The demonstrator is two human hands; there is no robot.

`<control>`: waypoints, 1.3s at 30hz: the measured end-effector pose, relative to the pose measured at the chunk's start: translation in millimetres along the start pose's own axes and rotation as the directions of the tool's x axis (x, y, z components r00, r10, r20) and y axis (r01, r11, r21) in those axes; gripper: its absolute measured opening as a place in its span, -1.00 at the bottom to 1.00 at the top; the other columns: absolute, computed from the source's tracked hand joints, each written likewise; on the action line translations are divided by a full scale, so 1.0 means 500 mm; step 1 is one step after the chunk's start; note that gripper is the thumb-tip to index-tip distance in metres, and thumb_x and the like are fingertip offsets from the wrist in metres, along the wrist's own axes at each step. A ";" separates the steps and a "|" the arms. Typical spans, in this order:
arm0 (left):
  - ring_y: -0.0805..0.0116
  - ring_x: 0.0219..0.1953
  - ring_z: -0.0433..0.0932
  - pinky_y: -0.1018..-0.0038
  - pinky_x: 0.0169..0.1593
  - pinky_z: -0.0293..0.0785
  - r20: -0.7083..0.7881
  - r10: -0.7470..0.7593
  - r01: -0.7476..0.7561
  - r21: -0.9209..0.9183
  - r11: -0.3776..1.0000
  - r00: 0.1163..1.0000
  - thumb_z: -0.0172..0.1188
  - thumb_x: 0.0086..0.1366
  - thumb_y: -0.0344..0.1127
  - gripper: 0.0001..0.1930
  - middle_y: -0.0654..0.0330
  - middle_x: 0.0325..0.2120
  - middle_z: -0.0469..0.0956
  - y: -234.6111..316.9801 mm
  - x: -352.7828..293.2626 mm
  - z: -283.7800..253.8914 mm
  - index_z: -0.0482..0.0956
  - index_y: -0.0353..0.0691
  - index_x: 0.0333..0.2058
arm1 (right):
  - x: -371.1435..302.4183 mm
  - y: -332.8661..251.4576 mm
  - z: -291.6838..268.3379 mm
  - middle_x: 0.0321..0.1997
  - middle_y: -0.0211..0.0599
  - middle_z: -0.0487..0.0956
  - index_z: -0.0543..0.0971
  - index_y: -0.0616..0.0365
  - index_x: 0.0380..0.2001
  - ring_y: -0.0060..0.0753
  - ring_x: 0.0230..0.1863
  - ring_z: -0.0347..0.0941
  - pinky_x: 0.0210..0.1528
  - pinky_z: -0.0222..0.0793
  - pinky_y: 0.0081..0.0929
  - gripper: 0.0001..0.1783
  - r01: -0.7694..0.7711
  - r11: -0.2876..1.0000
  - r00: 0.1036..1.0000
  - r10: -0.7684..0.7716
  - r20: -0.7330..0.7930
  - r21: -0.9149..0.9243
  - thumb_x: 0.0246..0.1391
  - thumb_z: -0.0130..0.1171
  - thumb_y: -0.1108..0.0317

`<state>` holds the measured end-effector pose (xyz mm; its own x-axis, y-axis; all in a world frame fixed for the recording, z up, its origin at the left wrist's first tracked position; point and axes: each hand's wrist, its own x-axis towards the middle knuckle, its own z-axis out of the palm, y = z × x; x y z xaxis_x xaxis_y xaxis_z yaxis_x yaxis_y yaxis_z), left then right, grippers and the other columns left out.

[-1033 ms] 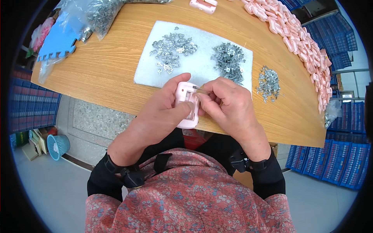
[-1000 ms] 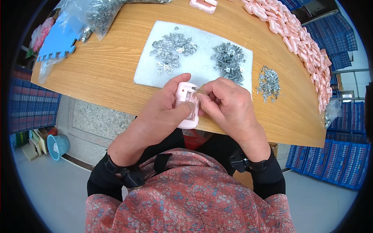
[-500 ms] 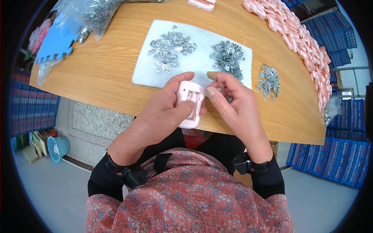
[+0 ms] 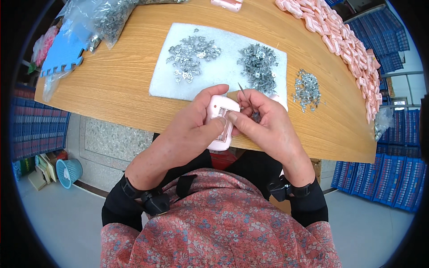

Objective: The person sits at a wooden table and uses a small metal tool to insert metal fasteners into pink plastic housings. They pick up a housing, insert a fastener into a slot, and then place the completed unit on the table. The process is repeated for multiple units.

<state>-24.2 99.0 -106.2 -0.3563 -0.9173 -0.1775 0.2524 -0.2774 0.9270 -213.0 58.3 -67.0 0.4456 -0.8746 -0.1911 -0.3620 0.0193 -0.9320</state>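
Observation:
A pale pink plastic casing [image 4: 215, 144] with an open battery compartment is gripped by my left hand [image 4: 190, 123], whose thumb lies over the compartment. Close against its right side, my right hand [image 4: 267, 123] has its thumb tip at the compartment's edge. A thin pointed metal tool [image 4: 245, 97] is tucked in my right fingers, its point slanting up and left; its exact kind is unclear. Whether the right fingertips also pinch a small part is hidden. Beyond the hands, a white foam sheet [image 4: 161, 85] bears two piles of small metal pieces, a left pile [image 4: 190, 56] and a right pile [image 4: 258, 64].
A smaller heap of metal parts [image 4: 307, 90] lies right of the foam on the wooden table [image 4: 120, 96]. Many pink casings [image 4: 344, 49] line the far right edge. Plastic bags of parts [image 4: 109, 22] and a blue foam mat [image 4: 65, 51] occupy the far left.
My right hand has moved in against the casing, its thumb now at the compartment. The thin tool's point has come into sight above the right fingers.

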 end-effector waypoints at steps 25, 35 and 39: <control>0.48 -0.43 0.37 0.55 -0.41 0.31 0.004 -0.044 0.044 -0.274 0.961 0.999 -0.04 0.40 -0.27 -0.58 0.25 -0.32 0.43 0.007 0.017 -0.010 0.37 -0.37 0.16 | -0.006 -0.007 -0.015 -0.41 -0.57 0.47 0.50 0.30 -0.05 -0.80 -0.45 0.33 -0.38 0.30 -0.72 -0.71 -0.068 0.930 0.997 0.081 -0.020 0.360 0.24 0.20 0.38; 0.50 -0.49 0.30 0.58 -0.49 0.16 0.320 -0.075 0.264 -0.604 0.752 0.945 -0.05 0.44 -0.14 -0.59 0.21 -0.30 0.45 -0.007 0.020 -0.020 0.39 -0.35 0.08 | 0.007 0.006 -0.013 -0.33 -0.47 0.60 0.56 0.33 -0.08 -0.77 -0.31 0.49 -0.22 0.41 -0.72 -0.68 0.019 0.976 0.999 -0.026 0.031 0.217 0.13 0.31 0.41; 0.46 -0.52 0.31 0.59 -0.56 0.17 0.310 -0.127 0.304 -0.634 0.711 0.942 0.09 0.35 0.03 -0.43 0.10 -0.28 0.46 -0.016 0.019 -0.020 0.37 -0.33 0.13 | 0.005 0.001 -0.029 -0.33 -0.48 0.60 0.58 0.33 -0.09 -0.77 -0.30 0.47 -0.22 0.41 -0.70 -0.67 -0.012 0.992 0.999 0.007 0.048 0.123 0.11 0.33 0.38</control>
<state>-20.6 89.5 -118.5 -0.6465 -0.7408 -0.1823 0.6414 -0.6572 0.3958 -224.1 48.7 -63.7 0.4816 -0.8504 -0.2118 -0.2641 0.0896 -0.9603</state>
